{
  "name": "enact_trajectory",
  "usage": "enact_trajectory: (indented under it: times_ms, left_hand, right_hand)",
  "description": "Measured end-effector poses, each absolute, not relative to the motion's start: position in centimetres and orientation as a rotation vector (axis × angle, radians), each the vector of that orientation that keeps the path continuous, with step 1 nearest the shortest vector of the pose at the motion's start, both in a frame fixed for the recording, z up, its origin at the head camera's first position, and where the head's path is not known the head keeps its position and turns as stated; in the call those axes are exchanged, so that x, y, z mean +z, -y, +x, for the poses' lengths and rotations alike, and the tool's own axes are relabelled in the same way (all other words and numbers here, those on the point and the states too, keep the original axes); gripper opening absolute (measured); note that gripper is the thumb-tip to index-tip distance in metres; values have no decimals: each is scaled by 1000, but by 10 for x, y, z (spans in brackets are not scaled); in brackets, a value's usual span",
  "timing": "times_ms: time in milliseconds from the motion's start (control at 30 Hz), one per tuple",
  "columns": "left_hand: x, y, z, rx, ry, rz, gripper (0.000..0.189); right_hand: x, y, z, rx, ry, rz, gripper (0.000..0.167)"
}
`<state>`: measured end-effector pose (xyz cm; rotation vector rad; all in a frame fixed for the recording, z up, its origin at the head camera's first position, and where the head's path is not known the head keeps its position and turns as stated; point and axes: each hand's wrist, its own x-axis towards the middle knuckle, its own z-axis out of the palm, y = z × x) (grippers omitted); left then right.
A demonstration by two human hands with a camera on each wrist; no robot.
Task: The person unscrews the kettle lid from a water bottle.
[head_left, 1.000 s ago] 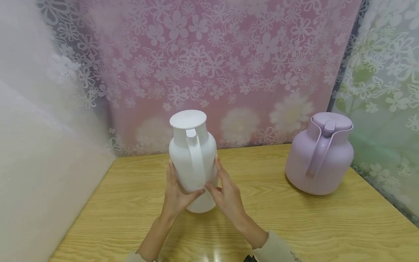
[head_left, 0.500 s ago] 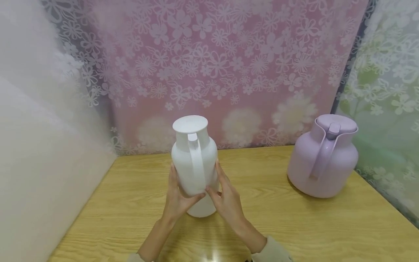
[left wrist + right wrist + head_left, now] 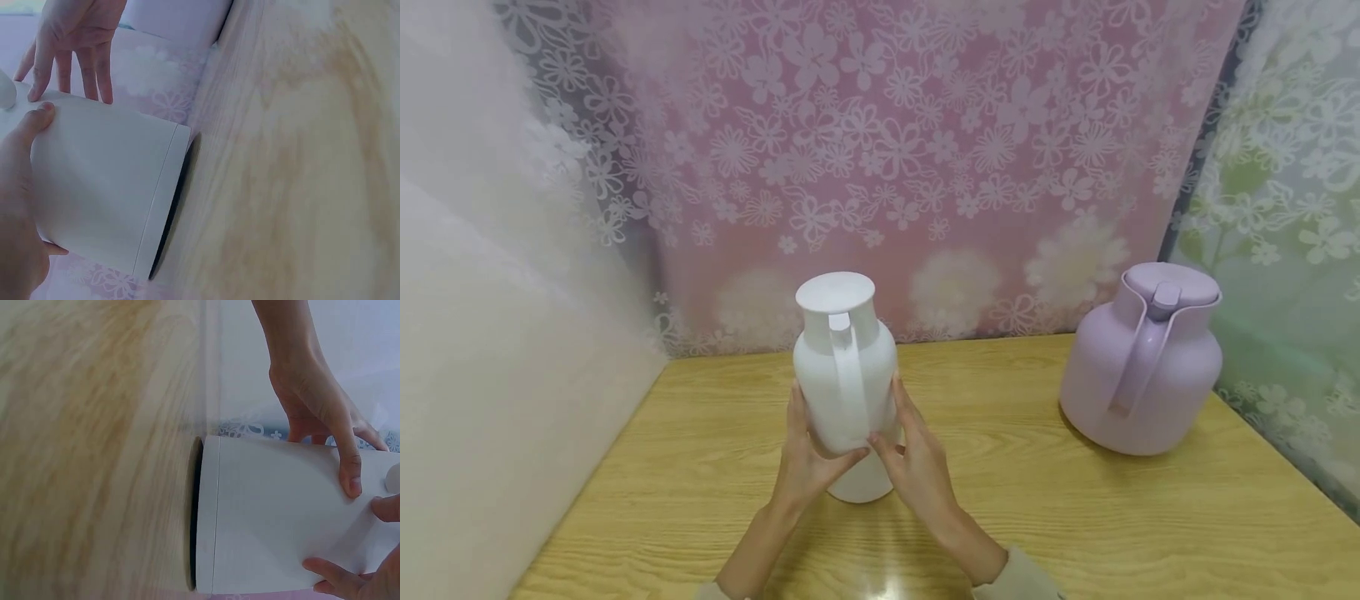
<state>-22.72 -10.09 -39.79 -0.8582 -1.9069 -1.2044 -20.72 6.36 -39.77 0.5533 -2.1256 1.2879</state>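
A white thermos jug (image 3: pixel 842 379) stands upright or nearly so in front of me, its handle facing me and a round flat lid on top. My left hand (image 3: pixel 805 462) grips its left side, thumb across the front below the handle. From the right, my right hand (image 3: pixel 921 467) grips it with the thumb near the handle's lower end. In the left wrist view, a dark band shows under the jug's base (image 3: pixel 164 203), very close to the table; whether it touches all round I cannot tell. The lower body (image 3: pixel 269 512) shows in the right wrist view.
A lilac thermos jug (image 3: pixel 1172 375) stands at the right side of the wood-grain table (image 3: pixel 1000 517), its handle towards me. Behind the table hangs a pink flowered curtain (image 3: pixel 865 167). A pale wall (image 3: pixel 512 375) borders the left side.
The white jug, with both hands on it, has come down slightly. The head view has also shifted a little. The grip looks the same, and the lilac jug stays in its place.
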Motion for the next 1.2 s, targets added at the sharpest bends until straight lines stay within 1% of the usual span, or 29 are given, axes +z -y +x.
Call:
enact_trajectory:
  times_ms: [200,267,500,667,800,1000,1200]
  left_hand:
    - [-401,103,-227,-1197,1923,-839,117]
    - [-401,104,-228,-1199,1933,-835,117]
    - [-431,113,-255,-1199,1954,-845,116]
    - [-431,114,-253,-1171,1975,-837,123]
    - [-432,115,-254,-1161,1997,-823,122]
    - [-436,117,-256,-1147,2016,-810,115]
    - [-437,118,-258,-1137,2032,-781,104]
  right_hand:
    - [-402,-62,-209,1281,2113,563,77]
    - [-403,-61,-209,1285,2119,557,77]
    - [-401,-61,-210,1310,2122,543,77]
    - [-403,-63,-210,1325,2138,525,76]
    - [-403,-64,-210,1300,2151,509,76]
    - [-406,-65,-213,1247,2154,496,76]
    - [-406,-68,-215,1285,2104,501,75]
